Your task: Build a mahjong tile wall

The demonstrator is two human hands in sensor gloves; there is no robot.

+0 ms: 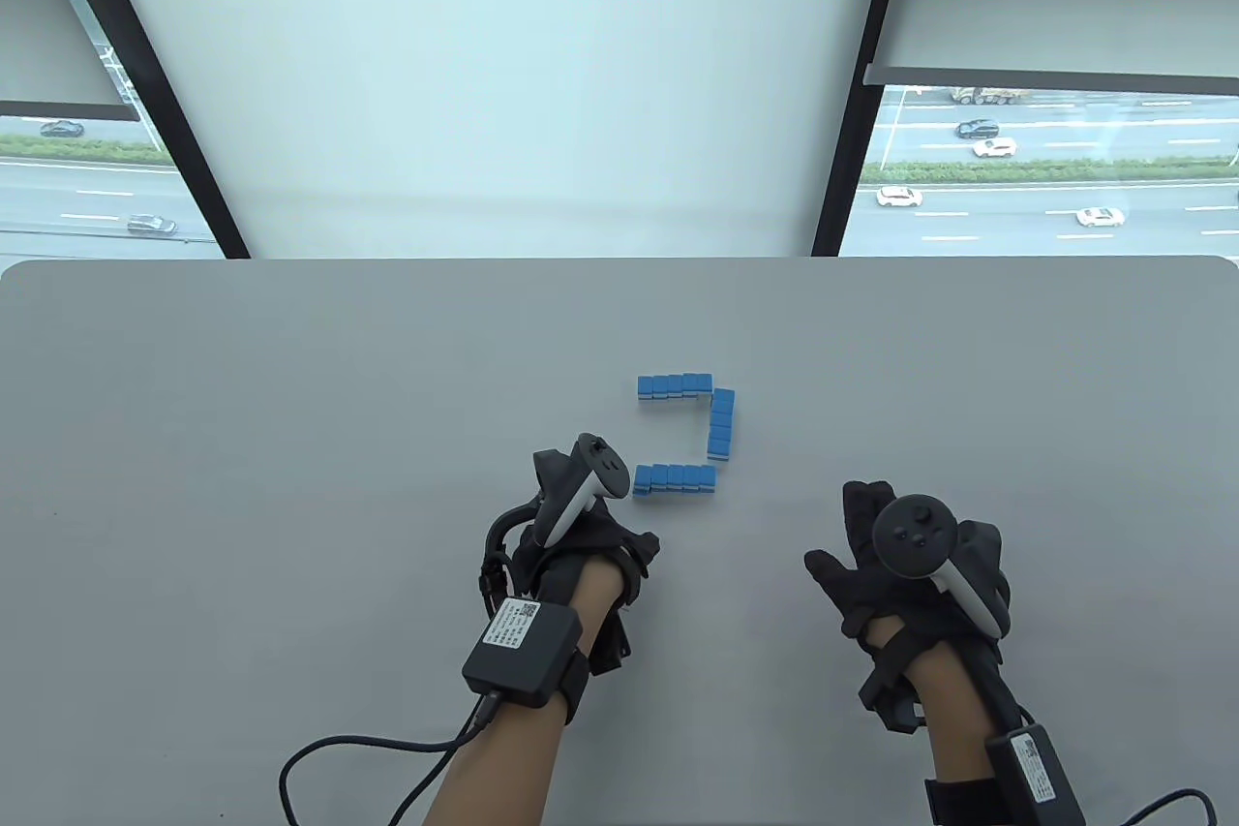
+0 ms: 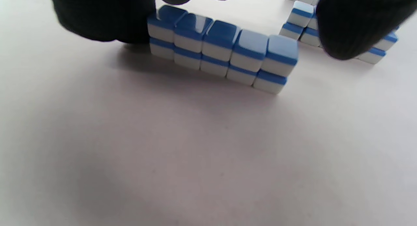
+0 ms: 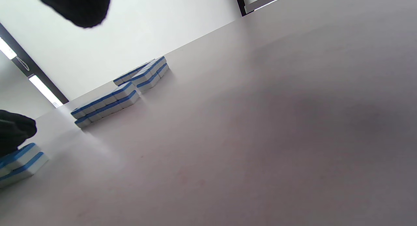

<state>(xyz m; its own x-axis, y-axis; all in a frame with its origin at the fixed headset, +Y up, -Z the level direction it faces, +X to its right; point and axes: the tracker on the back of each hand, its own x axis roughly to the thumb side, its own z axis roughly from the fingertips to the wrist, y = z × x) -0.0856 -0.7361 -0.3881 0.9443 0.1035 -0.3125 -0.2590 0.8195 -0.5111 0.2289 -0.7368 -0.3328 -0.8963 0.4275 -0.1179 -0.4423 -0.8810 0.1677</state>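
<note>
Blue-backed white mahjong tiles stand two high in three short rows that form a bracket open to the left: a far row [image 1: 673, 385], a right row [image 1: 721, 424] and a near row [image 1: 675, 477]. My left hand [image 1: 590, 526] is at the left end of the near row. In the left wrist view one finger [image 2: 130, 23] touches that end of the near row [image 2: 221, 46], while the thumb [image 2: 352, 23] hangs apart from its right end. My right hand [image 1: 857, 540] lies with its fingers spread on the table, to the right of the tiles and holding nothing.
The grey table [image 1: 290, 439] ends at a far edge below the windows. In the right wrist view the rows [image 3: 104, 103] lie to the left, far from my right hand. A cable [image 1: 339, 753] trails from my left wrist.
</note>
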